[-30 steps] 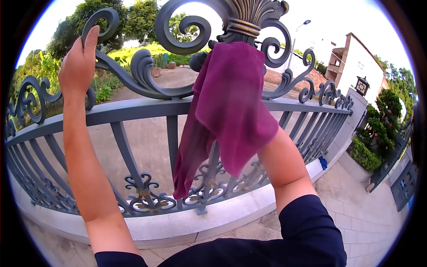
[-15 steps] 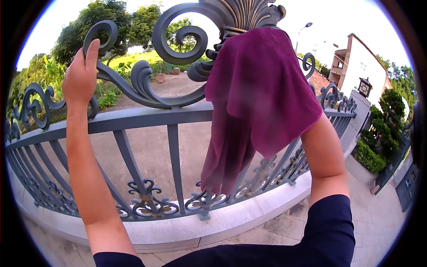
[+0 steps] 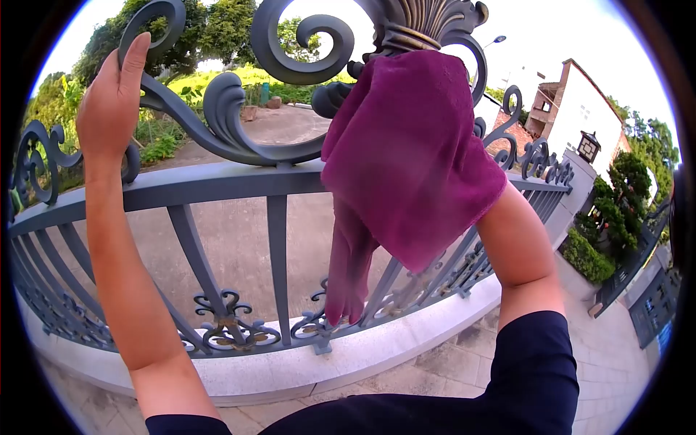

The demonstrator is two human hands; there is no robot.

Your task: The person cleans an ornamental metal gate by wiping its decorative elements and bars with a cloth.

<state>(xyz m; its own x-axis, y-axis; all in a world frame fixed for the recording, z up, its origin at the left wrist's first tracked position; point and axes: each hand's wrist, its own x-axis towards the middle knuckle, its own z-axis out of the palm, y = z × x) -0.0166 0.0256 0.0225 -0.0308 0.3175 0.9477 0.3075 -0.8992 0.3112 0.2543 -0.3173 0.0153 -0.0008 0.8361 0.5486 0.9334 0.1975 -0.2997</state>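
Observation:
My left hand (image 3: 109,116) is wrapped round the end of a dark grey metal scroll (image 3: 156,32) on top of the fence, thumb pointing up. A purple cloth (image 3: 417,159) drapes over my right hand and hides its fingers; only my right forearm (image 3: 518,243) shows below it. The cloth lies against the scrollwork just under a fan-shaped ornament (image 3: 417,29) with bronze-coloured streaks. One corner of it hangs in front of the bars. Which part of the metal my right hand touches is hidden.
The fence's top rail (image 3: 225,185) runs across in front of me, with upright bars and small curled ornaments on a pale stone base (image 3: 268,380). To the right stand a lantern-topped pillar (image 3: 589,146), shrubs (image 3: 589,255) and a dark gate (image 3: 652,304).
The cloth has slid down relative to the fan-shaped ornament, uncovering its bronze collar. My left hand keeps its hold on the scroll while the whole view shifts slightly.

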